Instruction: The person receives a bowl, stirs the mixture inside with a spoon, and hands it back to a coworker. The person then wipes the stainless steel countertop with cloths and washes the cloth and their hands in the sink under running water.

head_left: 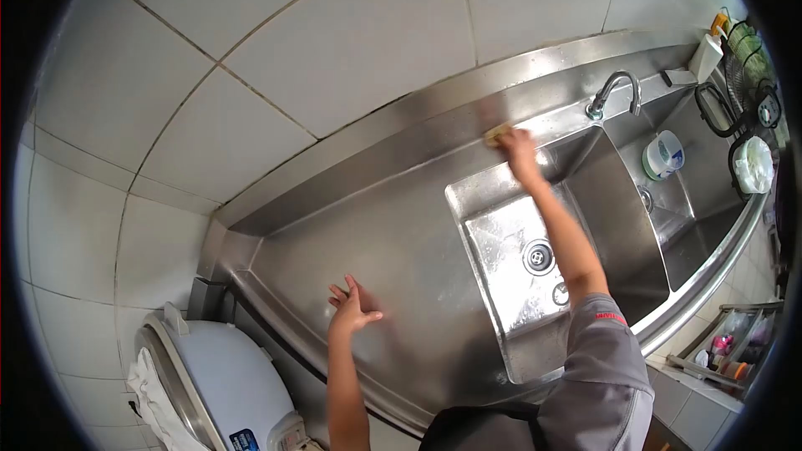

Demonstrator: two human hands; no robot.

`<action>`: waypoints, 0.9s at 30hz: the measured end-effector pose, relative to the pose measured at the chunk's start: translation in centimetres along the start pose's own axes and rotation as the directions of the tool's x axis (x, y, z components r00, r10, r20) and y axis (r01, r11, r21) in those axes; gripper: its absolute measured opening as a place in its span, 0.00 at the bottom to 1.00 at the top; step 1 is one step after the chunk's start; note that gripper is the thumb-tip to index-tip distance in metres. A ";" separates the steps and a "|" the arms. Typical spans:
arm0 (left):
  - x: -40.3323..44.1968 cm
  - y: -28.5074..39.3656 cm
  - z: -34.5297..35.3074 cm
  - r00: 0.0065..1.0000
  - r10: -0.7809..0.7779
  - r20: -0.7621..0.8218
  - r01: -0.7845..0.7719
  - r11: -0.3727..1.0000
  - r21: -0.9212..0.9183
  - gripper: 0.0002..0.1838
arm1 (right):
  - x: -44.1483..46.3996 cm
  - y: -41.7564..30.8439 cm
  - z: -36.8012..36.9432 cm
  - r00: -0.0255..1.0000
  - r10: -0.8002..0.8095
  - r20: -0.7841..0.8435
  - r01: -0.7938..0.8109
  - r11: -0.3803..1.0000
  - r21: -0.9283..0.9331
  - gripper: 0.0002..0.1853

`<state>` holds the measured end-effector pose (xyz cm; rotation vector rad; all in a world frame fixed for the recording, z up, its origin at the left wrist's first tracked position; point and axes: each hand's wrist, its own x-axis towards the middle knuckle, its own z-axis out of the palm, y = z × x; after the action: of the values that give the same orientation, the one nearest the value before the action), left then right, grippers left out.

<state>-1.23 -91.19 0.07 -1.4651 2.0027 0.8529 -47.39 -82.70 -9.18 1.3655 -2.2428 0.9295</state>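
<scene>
My right hand (520,153) reaches across the steel sink and grips a yellowish sponge (499,134). The sponge is pressed near the foot of the steel backsplash (434,134), just behind the left basin (510,234). Over the steel drainboard (359,225) to the left, my left hand (354,309) has its fingers spread and holds nothing. Whether it touches the metal I cannot tell. A drain (538,257) shows in the floor of the left basin, which looks wet and shiny.
A curved faucet (616,88) rises behind the divider. In the right basin (710,234) stands a white and green tub (663,155). A white bottle (706,57) is at the far right corner. At lower left sits a large rounded appliance (225,376) with a white cloth (154,397).
</scene>
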 end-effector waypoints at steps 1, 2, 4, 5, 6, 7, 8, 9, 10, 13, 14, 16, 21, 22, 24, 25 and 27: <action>0.0 0.1 0.1 1.000 -0.004 0.003 0.004 1.000 0.002 0.68 | 0.1 3.4 -1.3 0.996 0.087 -0.015 -0.088 0.992 -0.088 0.15; -0.1 0.2 0.0 1.000 -0.008 0.002 0.008 1.000 0.003 0.68 | 0.3 5.7 -3.3 0.985 0.067 -0.158 -0.079 0.995 -0.068 0.13; -0.3 0.5 -0.3 1.000 -0.019 0.004 0.019 1.000 -0.003 0.69 | 1.1 8.1 -6.7 0.959 0.212 -0.186 -0.246 0.952 -0.182 0.12; -0.4 0.7 -0.4 1.000 -0.024 0.012 0.024 1.000 -0.008 0.69 | 1.1 10.4 -7.1 0.941 0.212 -0.262 -0.278 0.928 -0.247 0.11; -0.6 0.7 -0.6 0.999 -0.028 0.019 0.028 1.000 -0.011 0.70 | 1.1 11.8 -7.2 0.895 0.331 -0.299 -0.393 0.901 -0.180 0.11; -0.4 0.4 -0.6 0.999 -0.028 0.017 0.028 1.000 -0.005 0.70 | 1.2 12.3 -7.2 0.833 0.446 -0.327 -0.502 0.858 -0.110 0.11; 0.1 0.1 -0.4 1.000 -0.024 0.015 0.024 1.000 -0.001 0.70 | 1.7 10.6 -7.8 0.730 0.547 -0.410 -0.602 0.799 -0.005 0.11; 0.5 -0.1 -0.1 1.000 -0.019 0.017 0.019 1.000 0.003 0.70 | 2.3 9.0 -7.8 0.747 0.362 -0.557 -0.454 0.890 -0.031 0.12; 0.4 0.1 -0.1 0.999 -0.028 0.023 0.028 1.000 0.004 0.71 | 3.2 5.6 -8.5 0.801 0.261 -0.539 -0.309 0.951 0.001 0.13; 0.5 0.1 -0.4 0.998 -0.047 0.034 0.046 0.999 0.019 0.72 | 6.1 -3.4 -5.6 0.927 -0.005 -0.374 0.095 0.971 0.222 0.19; 0.8 -0.3 -0.4 0.999 -0.040 0.035 0.040 0.999 0.023 0.72 | 6.8 -6.5 -5.1 0.906 -0.206 -0.370 0.255 0.963 0.087 0.18; 1.1 -0.4 0.3 0.999 -0.007 0.031 0.006 1.000 0.025 0.73 | 7.6 -10.5 -3.9 0.917 -0.362 -0.166 0.375 0.925 0.057 0.17; 1.3 -2.2 0.6 0.997 0.059 -0.042 -0.060 0.998 -0.004 0.72 | 9.1 0.2 -2.6 0.936 -0.025 -0.351 -0.022 0.991 -0.130 0.17; 2.7 -4.0 1.3 0.983 0.170 -0.074 -0.172 0.985 -0.030 0.73 | 10.4 3.3 -5.2 0.806 0.010 -0.592 -0.032 0.999 -0.027 0.20; 2.2 -3.1 0.9 0.995 0.092 -0.046 -0.092 0.996 0.006 0.73 | 11.0 9.2 -6.8 0.686 0.210 -0.696 -0.305 0.952 -0.013 0.18; 1.9 -2.1 0.7 0.998 0.059 -0.033 -0.058 0.998 0.018 0.73 | 11.5 10.5 -7.4 0.601 0.244 -0.762 -0.388 0.922 -0.011 0.18; 1.3 -0.7 0.4 0.999 0.035 -0.032 -0.035 0.999 0.021 0.73 | 12.1 10.0 -7.3 0.536 0.330 -0.777 -0.491 0.871 0.031 0.18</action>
<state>-0.88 -91.89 -1.22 -1.4455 2.0606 0.8258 -62.17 -82.34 -0.18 0.1938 -1.8764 1.1204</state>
